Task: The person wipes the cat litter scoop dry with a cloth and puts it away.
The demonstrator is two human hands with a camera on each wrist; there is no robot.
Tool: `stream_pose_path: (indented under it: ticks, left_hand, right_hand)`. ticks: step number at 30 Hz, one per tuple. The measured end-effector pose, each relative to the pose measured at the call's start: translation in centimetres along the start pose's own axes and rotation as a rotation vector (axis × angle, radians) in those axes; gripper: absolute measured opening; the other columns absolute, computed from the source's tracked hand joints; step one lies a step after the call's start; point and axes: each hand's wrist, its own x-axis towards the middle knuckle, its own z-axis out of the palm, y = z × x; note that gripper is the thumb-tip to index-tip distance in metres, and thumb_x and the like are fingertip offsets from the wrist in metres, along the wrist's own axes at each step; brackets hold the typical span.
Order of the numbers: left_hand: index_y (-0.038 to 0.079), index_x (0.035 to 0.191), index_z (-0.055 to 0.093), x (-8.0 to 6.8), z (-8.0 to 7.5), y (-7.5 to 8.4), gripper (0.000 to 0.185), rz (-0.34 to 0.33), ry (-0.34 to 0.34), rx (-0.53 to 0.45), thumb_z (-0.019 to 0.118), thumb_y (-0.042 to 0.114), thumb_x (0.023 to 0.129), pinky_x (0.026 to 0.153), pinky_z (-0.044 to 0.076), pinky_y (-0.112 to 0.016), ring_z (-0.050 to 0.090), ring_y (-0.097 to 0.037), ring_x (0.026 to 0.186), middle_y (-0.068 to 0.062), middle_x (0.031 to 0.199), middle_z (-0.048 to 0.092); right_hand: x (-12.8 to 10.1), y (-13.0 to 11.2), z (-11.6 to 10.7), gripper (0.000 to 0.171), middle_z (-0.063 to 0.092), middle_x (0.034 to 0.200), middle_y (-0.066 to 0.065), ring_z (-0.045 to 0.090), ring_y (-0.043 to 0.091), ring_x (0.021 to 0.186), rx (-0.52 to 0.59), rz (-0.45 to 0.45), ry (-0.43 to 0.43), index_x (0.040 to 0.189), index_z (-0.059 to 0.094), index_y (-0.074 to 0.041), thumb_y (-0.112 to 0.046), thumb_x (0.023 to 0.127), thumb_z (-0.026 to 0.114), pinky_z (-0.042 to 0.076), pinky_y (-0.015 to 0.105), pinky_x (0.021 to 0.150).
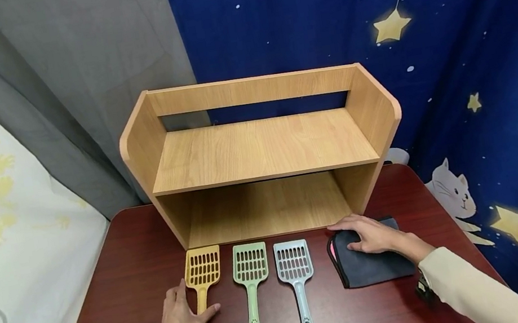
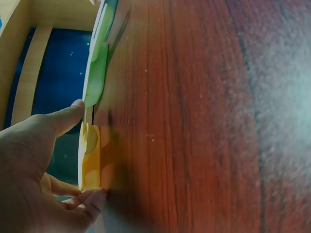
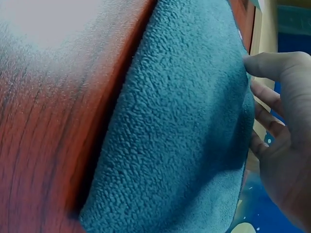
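A yellow slotted litter scoop lies on the table, its handle toward the near edge. My left hand is spread around that handle: the thumb reaches over it on the right, the fingers stay along the left side. In the left wrist view the fingertips are right at the yellow scoop's edge, while the thumb stands apart, overlapping the green one. My right hand rests with relaxed fingers on a folded dark grey cloth with black edging. The cloth's fluffy surface fills much of the right wrist view.
Beside the yellow scoop lie a green scoop and a light blue scoop, side by side. Behind them stands a two-level wooden shelf on the dark red table. Grey and blue star-patterned curtains hang behind.
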Motion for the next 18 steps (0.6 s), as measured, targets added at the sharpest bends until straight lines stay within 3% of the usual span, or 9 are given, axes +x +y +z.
stream_pose_path:
  ticks: [8,12,18]
  left_hand:
    - [-0.024,0.148,0.037,0.1,0.4,-0.1,0.109,0.024,0.023,-0.009,0.097,0.031,0.076,0.088,0.054,-0.054,0.062,-0.035,0.098,-0.032,0.125,0.054]
    - [-0.024,0.15,0.034,0.3,0.5,-0.2,0.103,-0.011,-0.009,-0.033,0.094,0.022,0.08,0.075,0.053,-0.041,0.06,-0.023,0.089,-0.029,0.126,0.055]
    - [-0.025,0.147,0.039,0.3,0.3,-0.4,0.088,-0.011,-0.002,-0.065,0.089,0.008,0.083,0.069,0.05,-0.031,0.059,-0.018,0.085,-0.022,0.119,0.061]
  right_hand:
    - [0.3,0.6,0.5,0.064,0.071,0.129,0.011,0.066,0.027,0.116,0.061,-0.006,-0.007,0.144,0.065,-0.006,0.003,0.084,0.083,0.054,0.047,0.094]
    - [0.8,0.8,0.4,0.06,0.071,0.131,0.011,0.066,0.029,0.119,0.093,0.03,-0.044,0.142,0.067,-0.007,0.003,0.085,0.083,0.053,0.047,0.097]
    - [1.1,0.7,0.1,0.052,0.072,0.131,0.009,0.066,0.029,0.12,0.101,0.032,-0.092,0.137,0.071,-0.009,0.001,0.087,0.081,0.053,0.048,0.099]
